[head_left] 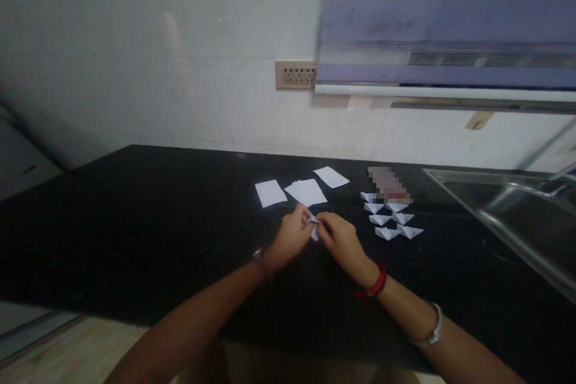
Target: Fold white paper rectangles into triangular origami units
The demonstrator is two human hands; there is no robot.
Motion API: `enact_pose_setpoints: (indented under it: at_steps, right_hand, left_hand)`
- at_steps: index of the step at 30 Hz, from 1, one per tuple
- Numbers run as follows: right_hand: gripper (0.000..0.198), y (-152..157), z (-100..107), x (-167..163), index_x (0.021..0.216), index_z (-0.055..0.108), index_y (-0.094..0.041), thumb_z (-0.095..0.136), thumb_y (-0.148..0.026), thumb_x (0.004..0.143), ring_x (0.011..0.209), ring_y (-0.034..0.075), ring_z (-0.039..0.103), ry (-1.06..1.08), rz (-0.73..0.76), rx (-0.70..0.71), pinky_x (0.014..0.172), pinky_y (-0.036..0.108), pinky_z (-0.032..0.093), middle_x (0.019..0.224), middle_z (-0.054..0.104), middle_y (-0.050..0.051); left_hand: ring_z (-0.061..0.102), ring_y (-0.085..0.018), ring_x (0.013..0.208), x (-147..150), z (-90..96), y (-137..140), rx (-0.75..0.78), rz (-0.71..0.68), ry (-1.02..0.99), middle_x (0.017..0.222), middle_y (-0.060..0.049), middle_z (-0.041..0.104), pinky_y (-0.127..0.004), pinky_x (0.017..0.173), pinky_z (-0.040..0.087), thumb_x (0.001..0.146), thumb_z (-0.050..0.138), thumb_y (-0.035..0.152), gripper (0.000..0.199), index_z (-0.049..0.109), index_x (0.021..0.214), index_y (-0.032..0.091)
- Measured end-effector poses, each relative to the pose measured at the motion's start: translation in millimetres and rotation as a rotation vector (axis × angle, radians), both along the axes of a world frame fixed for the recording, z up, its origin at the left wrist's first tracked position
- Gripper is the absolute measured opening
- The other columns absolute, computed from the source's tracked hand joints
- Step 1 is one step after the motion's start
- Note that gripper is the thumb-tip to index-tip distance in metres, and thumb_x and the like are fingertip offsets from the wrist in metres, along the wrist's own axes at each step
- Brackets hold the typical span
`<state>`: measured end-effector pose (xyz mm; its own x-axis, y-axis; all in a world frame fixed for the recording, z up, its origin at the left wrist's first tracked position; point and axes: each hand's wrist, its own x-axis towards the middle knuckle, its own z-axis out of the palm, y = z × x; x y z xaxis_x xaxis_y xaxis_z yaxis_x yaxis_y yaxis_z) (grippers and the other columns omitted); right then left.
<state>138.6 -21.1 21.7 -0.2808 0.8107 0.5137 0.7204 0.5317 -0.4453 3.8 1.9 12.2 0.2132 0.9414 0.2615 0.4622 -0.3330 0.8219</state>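
A small piece of folded white paper (314, 231) is held between my two hands, above the black countertop. My left hand (296, 231) pinches its left side, fingers closed. From the right, my right hand (338, 236) grips the other side between thumb and fingers. The fingers cover much of the paper, so its exact shape is hard to make out. Just beyond my hands lie flat white paper sheets (310, 192), some overlapping. To the right, several folded paper boats (380, 220) sit in rough rows.
The black countertop (157, 222) runs along a pale wall. A blurred-out flat rectangular object (387, 183) lies behind the paper boats. At the right is a metal sink (495, 234). A socket strip (297, 75) and a purple striped blind (441, 18) are on the wall.
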Motion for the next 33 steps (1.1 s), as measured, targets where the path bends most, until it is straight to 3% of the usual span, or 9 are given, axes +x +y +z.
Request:
enact_pose_setpoints:
  at_steps: [9, 16, 27, 33]
  right_hand:
    - [0.020, 0, -1, 2, 0.089, 0.054, -0.016, 0.043, -0.011, 0.074, 0.076, 0.015, 0.055, 0.125, 0.016, 0.027, 0.069, 0.026, 0.042, 0.084, 0.060, 0.005]
    - [0.017, -5, 3, 1, 0.082, 0.056, -0.017, 0.041, -0.013, 0.076, 0.074, 0.015, 0.056, 0.127, 0.055, 0.158, 0.068, 0.027, 0.043, 0.078, 0.060, 0.005]
    - [0.020, -8, 4, -3, 0.088, 0.054, -0.018, 0.038, -0.010, 0.079, 0.083, 0.015, 0.055, 0.157, 0.111, 0.207, 0.074, 0.028, 0.044, 0.085, 0.060, 0.005]
    - [0.020, -6, -2, -3, 0.092, 0.052, -0.018, 0.038, -0.011, 0.080, 0.085, 0.015, 0.055, 0.105, 0.105, 0.254, 0.076, 0.029, 0.045, 0.087, 0.059, 0.006]
  left_hand:
    - [0.056, -0.012, 0.065, 1, 3.1, -6, 0.064, -0.035, -0.069, 0.072, 0.001, 0.058, -0.022, 0.058, 0.042, 0.070, 0.047, 0.012, 0.017, 0.044, 0.086, 0.018]
    - [0.057, -0.014, 0.070, 3, 8.0, -11, 0.082, 0.074, -0.101, 0.074, 0.000, 0.059, -0.023, 0.063, 0.044, 0.069, 0.047, 0.010, 0.020, 0.045, 0.087, 0.019]
    - [0.057, -0.015, 0.068, 2, 8.3, -12, 0.175, 0.247, -0.012, 0.071, 0.000, 0.057, -0.022, 0.059, 0.040, 0.068, 0.049, 0.012, 0.019, 0.043, 0.084, 0.020]
    - [0.058, -0.015, 0.073, 2, 10.2, -11, 0.165, 0.163, -0.037, 0.077, -0.001, 0.059, -0.023, 0.062, 0.042, 0.068, 0.048, 0.010, 0.021, 0.045, 0.086, 0.020]
